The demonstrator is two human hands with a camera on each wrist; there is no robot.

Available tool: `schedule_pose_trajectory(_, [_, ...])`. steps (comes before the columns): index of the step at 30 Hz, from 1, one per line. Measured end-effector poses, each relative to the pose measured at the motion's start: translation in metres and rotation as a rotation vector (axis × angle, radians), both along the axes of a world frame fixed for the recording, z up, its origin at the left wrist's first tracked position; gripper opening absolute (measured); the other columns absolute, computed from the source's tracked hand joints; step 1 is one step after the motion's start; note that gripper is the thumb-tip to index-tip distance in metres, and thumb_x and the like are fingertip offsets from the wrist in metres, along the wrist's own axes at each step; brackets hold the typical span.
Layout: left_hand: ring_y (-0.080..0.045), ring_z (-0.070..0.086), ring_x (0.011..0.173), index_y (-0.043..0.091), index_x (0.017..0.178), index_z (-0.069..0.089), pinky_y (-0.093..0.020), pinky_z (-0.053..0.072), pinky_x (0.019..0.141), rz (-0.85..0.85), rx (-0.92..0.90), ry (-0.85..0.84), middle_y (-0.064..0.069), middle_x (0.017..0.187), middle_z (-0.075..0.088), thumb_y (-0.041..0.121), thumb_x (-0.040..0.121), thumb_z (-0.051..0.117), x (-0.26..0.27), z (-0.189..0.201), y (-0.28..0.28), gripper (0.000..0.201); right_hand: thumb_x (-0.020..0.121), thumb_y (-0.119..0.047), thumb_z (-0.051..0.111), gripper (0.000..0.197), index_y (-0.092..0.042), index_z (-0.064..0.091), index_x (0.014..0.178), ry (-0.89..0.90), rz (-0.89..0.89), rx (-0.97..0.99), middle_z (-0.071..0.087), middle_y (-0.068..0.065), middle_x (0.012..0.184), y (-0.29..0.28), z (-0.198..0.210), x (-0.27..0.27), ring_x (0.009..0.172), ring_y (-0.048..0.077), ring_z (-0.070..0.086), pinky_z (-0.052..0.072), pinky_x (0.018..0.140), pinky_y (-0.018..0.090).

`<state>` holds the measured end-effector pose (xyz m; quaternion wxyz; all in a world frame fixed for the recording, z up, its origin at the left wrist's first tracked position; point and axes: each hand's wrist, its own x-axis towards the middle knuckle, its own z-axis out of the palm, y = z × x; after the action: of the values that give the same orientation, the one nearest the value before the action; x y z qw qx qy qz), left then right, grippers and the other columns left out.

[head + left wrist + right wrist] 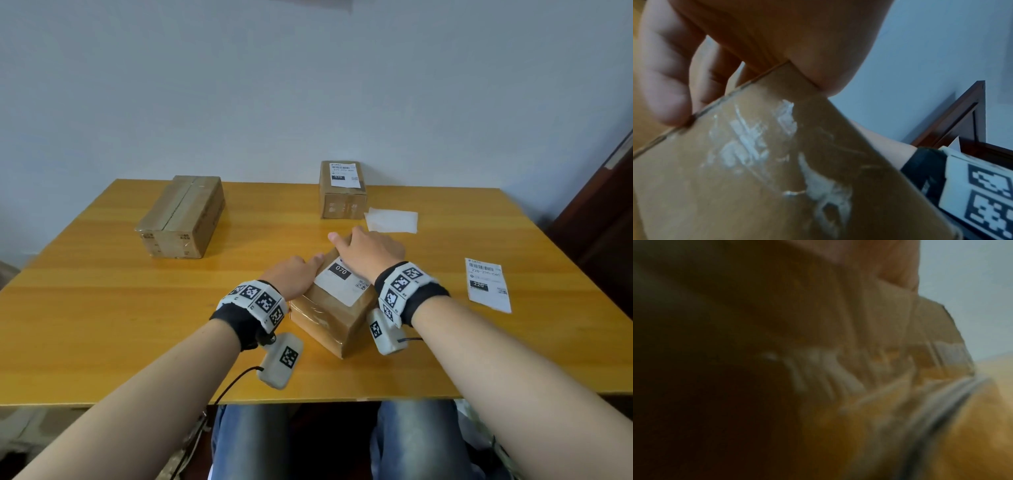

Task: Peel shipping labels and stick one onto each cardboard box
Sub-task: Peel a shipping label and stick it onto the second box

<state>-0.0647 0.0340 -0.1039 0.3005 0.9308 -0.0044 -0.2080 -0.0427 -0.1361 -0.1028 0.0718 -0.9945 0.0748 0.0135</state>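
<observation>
A small cardboard box point(337, 322) sits at an angle on the table's near middle, with a white shipping label point(346, 282) marked 070 on its top. My left hand point(296, 274) holds the box's left side, thumb along the top edge; the left wrist view shows its fingers point(663, 81) curled against the box's taped side point(756, 178). My right hand point(366, 251) lies flat on the far part of the label and presses on it, index finger stretched left. The right wrist view is dark and blurred.
A bigger box point(181, 216) with no label showing lies at the back left. A labelled box point(342, 190) stands at the back, a blank backing sheet point(392, 221) beside it. A loose label point(488, 284) marked 220 lies to the right on the wooden table point(102, 308).
</observation>
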Motion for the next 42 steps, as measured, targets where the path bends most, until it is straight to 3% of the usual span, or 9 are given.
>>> schedule_pose_trajectory(4, [-0.03, 0.068, 0.087, 0.01, 0.113, 0.064, -0.047, 0.058, 0.091, 0.011, -0.014, -0.021, -0.012, 0.108, 0.069, 0.067, 0.102, 0.024, 0.0, -0.005, -0.001, 0.071, 0.101, -0.073, 0.014, 0.075, -0.017, 0.061, 0.118, -0.036, 0.014, -0.073, 0.068, 0.006, 0.096, -0.001, -0.005, 0.002, 0.09, 0.032, 0.062, 0.044, 0.073, 0.041])
schedule_pose_trajectory(7, [-0.029, 0.069, 0.082, 0.012, 0.108, 0.065, -0.046, 0.06, 0.089, 0.017, -0.001, -0.024, -0.009, 0.103, 0.069, 0.07, 0.1, 0.025, 0.001, -0.008, 0.001, 0.071, 0.104, -0.069, 0.017, 0.076, -0.014, 0.067, 0.089, -0.066, -0.003, -0.063, 0.059, 0.002, 0.076, -0.007, -0.006, 0.006, 0.074, 0.027, 0.055, 0.039, 0.067, 0.037])
schedule_pose_trajectory(11, [-0.028, 0.07, 0.071, 0.012, 0.103, 0.065, -0.039, 0.062, 0.075, 0.012, 0.005, -0.03, -0.008, 0.098, 0.07, 0.069, 0.1, 0.026, 0.001, -0.009, 0.002, 0.069, 0.105, -0.066, 0.021, 0.076, -0.011, 0.058, 0.067, -0.114, -0.023, -0.016, 0.061, 0.005, 0.073, -0.021, -0.011, 0.017, 0.072, 0.029, 0.058, 0.041, 0.066, 0.037])
schedule_pose_trajectory(14, [-0.03, 0.073, 0.067, 0.014, 0.099, 0.065, -0.032, 0.059, 0.061, 0.011, 0.003, -0.009, -0.005, 0.093, 0.07, 0.07, 0.1, 0.028, 0.002, -0.008, 0.003, 0.066, 0.107, -0.061, 0.026, 0.074, -0.009, 0.054, 0.063, -0.155, -0.019, 0.025, 0.059, 0.006, 0.067, -0.03, -0.013, 0.023, 0.064, 0.028, 0.054, 0.04, 0.065, 0.037])
schedule_pose_trajectory(21, [-0.032, 0.076, 0.069, 0.015, 0.104, 0.065, -0.044, 0.064, 0.078, 0.0, 0.017, -0.001, -0.006, 0.096, 0.07, 0.072, 0.099, 0.027, 0.007, -0.011, 0.002, 0.068, 0.109, -0.053, 0.035, 0.061, -0.012, 0.045, 0.065, -0.231, 0.04, 0.002, 0.053, 0.007, 0.071, -0.042, -0.015, 0.033, 0.076, 0.033, 0.052, 0.038, 0.067, 0.038])
schedule_pose_trajectory(26, [-0.03, 0.075, 0.063, 0.018, 0.099, 0.065, -0.04, 0.064, 0.074, 0.007, 0.031, -0.019, -0.005, 0.09, 0.07, 0.072, 0.098, 0.028, 0.009, -0.011, 0.002, 0.065, 0.11, -0.053, 0.036, 0.061, -0.014, 0.04, 0.062, -0.247, 0.089, 0.032, 0.052, 0.008, 0.073, -0.044, -0.015, 0.038, 0.077, 0.034, 0.052, 0.037, 0.066, 0.037])
schedule_pose_trajectory(32, [-0.029, 0.075, 0.061, 0.018, 0.096, 0.064, -0.037, 0.061, 0.07, 0.005, 0.028, -0.028, -0.004, 0.088, 0.069, 0.072, 0.098, 0.027, 0.009, -0.011, 0.001, 0.065, 0.11, -0.05, 0.038, 0.062, -0.01, 0.048, 0.064, -0.289, 0.108, 0.11, 0.048, 0.005, 0.061, -0.047, -0.012, 0.038, 0.072, 0.035, 0.054, 0.038, 0.065, 0.036])
schedule_pose_trajectory(38, [-0.029, 0.075, 0.06, 0.016, 0.096, 0.065, -0.036, 0.06, 0.069, 0.003, 0.022, -0.04, -0.005, 0.087, 0.07, 0.071, 0.099, 0.026, 0.007, -0.01, 0.0, 0.067, 0.109, -0.046, 0.042, 0.064, -0.001, 0.069, 0.072, -0.301, 0.0, 0.323, 0.071, 0.014, 0.074, -0.057, -0.019, 0.048, 0.074, 0.036, 0.064, 0.047, 0.078, 0.038])
schedule_pose_trajectory(42, [-0.029, 0.074, 0.064, 0.015, 0.099, 0.065, -0.037, 0.062, 0.072, 0.005, 0.019, -0.05, -0.007, 0.093, 0.072, 0.07, 0.1, 0.025, 0.005, -0.01, 0.002, 0.068, 0.109, -0.041, 0.041, 0.059, -0.013, 0.065, 0.063, -0.236, -0.14, 0.527, 0.067, 0.005, 0.069, -0.07, -0.023, 0.054, 0.066, 0.026, 0.062, 0.047, 0.079, 0.035])
